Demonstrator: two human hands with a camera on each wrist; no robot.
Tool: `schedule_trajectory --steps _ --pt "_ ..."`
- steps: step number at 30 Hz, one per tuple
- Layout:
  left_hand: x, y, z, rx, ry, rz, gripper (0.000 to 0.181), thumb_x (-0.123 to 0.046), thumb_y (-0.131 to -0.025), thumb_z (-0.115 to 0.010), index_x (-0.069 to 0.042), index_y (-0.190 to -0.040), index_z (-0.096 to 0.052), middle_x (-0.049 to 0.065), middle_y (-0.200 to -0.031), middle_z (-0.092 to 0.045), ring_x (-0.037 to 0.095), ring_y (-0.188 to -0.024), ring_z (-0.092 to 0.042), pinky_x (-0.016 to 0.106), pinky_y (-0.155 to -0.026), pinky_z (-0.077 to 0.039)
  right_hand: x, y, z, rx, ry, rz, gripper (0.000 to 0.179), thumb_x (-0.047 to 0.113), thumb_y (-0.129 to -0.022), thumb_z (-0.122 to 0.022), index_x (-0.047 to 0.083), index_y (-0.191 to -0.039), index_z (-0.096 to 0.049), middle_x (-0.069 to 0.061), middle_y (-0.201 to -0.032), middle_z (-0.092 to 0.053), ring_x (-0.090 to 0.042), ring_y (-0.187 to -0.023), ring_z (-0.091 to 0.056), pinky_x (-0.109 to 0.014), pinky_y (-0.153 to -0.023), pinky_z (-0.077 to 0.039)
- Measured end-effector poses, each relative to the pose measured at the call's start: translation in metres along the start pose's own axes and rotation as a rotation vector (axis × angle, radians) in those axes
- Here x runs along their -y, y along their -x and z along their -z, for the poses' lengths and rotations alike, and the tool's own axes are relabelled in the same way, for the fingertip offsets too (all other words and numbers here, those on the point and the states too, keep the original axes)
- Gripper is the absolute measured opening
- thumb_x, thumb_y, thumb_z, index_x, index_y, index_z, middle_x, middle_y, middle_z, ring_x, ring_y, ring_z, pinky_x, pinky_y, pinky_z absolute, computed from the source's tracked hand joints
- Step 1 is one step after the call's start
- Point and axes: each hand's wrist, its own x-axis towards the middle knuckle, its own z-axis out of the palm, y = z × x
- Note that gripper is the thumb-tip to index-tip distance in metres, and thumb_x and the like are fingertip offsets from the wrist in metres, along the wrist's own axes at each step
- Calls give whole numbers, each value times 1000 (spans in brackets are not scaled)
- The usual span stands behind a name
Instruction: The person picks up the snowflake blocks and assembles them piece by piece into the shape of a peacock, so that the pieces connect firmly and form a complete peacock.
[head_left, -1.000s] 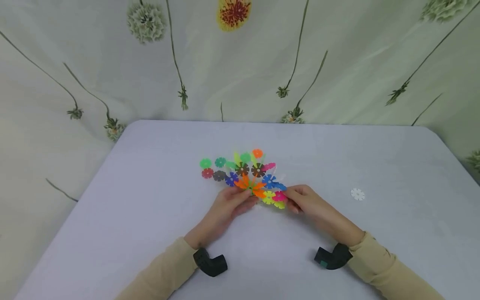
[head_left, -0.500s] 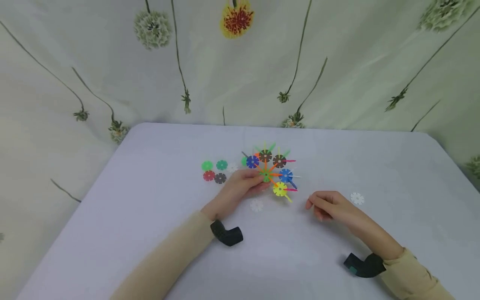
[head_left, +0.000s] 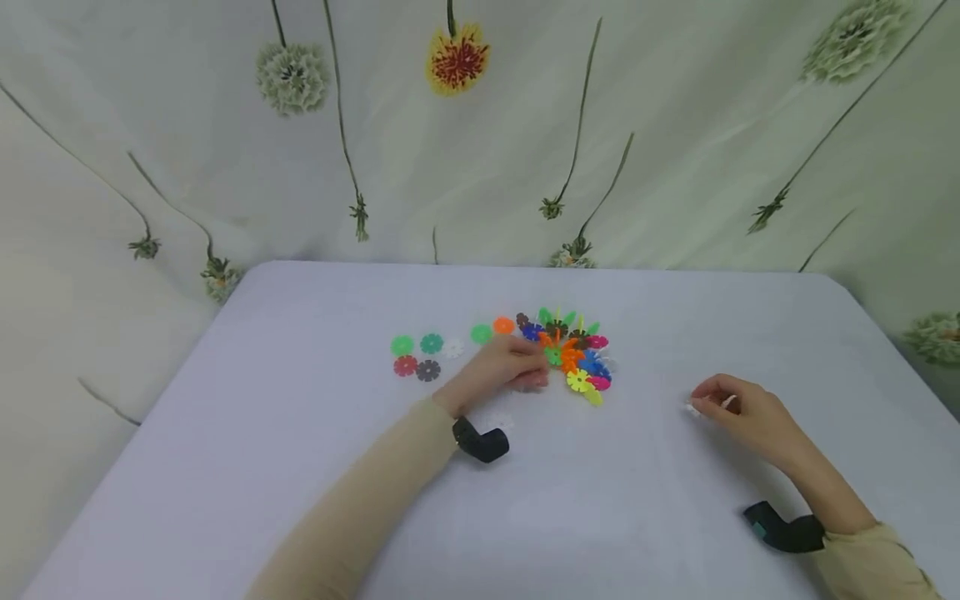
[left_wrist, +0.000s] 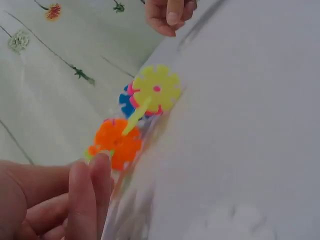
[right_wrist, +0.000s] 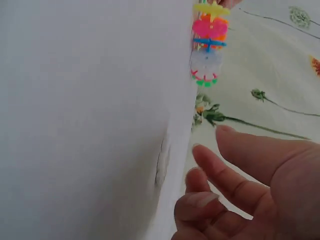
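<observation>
- Cluster (head_left: 572, 357) of notched discs: mid-table, a little right of centre; whether it touches the table (head_left: 600, 508), I cannot tell.
- Left hand (head_left: 501, 364): thumb and fingertips pinch the cluster's left side, by the green hub (head_left: 553, 357).
- Right hand (head_left: 750, 417): right of the cluster, well apart from it; fingers loosely bent and released, thumb parted from forefinger.
- White disc (right_wrist: 162, 162): on the table, just beside the right fingertips, with a gap between in the right wrist view.
- Left of the cluster, loose discs: green disc (head_left: 402, 345), teal disc (head_left: 431, 343) and pale disc (head_left: 452, 348) in a row, left to right; nearer, red disc (head_left: 405, 366) and grey disc (head_left: 427, 370).
- Just beyond the left hand: second green disc (head_left: 482, 333), with orange disc (head_left: 503, 325) to its right.
- Both wrists: black devices (head_left: 483, 444) and beige sleeves (head_left: 367, 500).
- Beyond the far edge: cloth (head_left: 480, 158) printed with flowers.
</observation>
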Motion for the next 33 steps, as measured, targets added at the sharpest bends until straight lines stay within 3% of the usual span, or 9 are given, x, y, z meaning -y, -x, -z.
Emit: schedule_trajectory --steps 2,5,9,12,15,22,26,28,33 --pt "2 10 11 -34 -166 -49 29 -16 -90 -64 -4 -117 -63 7 -95 -65 18 -83 -64 28 -78 -51 -8 1 3 3 40 9 20 9 -86 -68 -2 -101 -61 -5 -81 -51 -17 -64 -47 -27 -53 -41" --pt "7 26 24 -108 -388 -53 32 -20 -85 -70 -11 -115 -65 1 -91 -62 17 -80 -59 29 -74 -49 -17 3 3 44 60 7 31 9 -82 -72 -4 -106 -58 -6 -84 -49 -18 -67 -46 -28 -54 -40" --pt "14 33 25 -100 -618 -90 40 -23 -79 -76 -11 -116 -64 -1 -84 -57 16 -76 -52 28 -67 -45 -21 3 1 68 61 7 34 10 -79 -75 -3 -104 -55 -5 -82 -47 -18 -68 -44 -27 -54 -38" --pt "16 31 19 -88 -748 -148 36 -25 -77 -78 -13 -109 -64 -2 -81 -53 16 -73 -48 27 -63 -42 -22 1 0 64 68 12 32 8 -78 -76 -3 -99 -54 -4 -79 -46 -18 -67 -43 -26 -54 -37" --pt "14 32 15 -110 -778 -167 29 -22 -76 -79 -14 -98 -62 -2 -80 -51 16 -71 -46 27 -63 -41 -21 0 0 71 77 -2 33 9 -78 -76 -3 -98 -52 -3 -79 -46 -17 -66 -43 -26 -54 -37" --pt "19 53 23 -186 -653 -176 23 -14 -79 -76 -13 -93 -58 -3 -80 -56 16 -71 -51 27 -63 -46 -14 0 -3 87 94 4 25 8 -79 -73 0 -92 -53 -4 -81 -51 -19 -70 -46 -29 -56 -41" --pt "26 73 30 -223 -477 -138 19 -15 -83 -72 -9 -100 -64 -2 -82 -61 15 -76 -58 29 -70 -51 0 1 -7 109 58 44 14 7 -84 -69 6 -84 -55 0 -73 -51 -16 -64 -47 -27 -53 -40" --pt "29 84 30 -181 -274 -77 26 -16 -86 -70 -4 -107 -63 2 -87 -65 18 -81 -63 30 -77 -51 12 2 -13 140 -47 55 10 6 -87 -66 6 -84 -57 1 -69 -53 -14 -59 -49 -25 -51 -43" --pt "33 105 13 4 274 88 37 -16 -90 -64 7 -117 -51 17 -102 -65 27 -95 -64 33 -88 -47 58 -1 -43 320 -538 72 13 5 -94 -55 -8 -92 -56 -13 -73 -64 -19 -58 -61 -32 -56 -55"
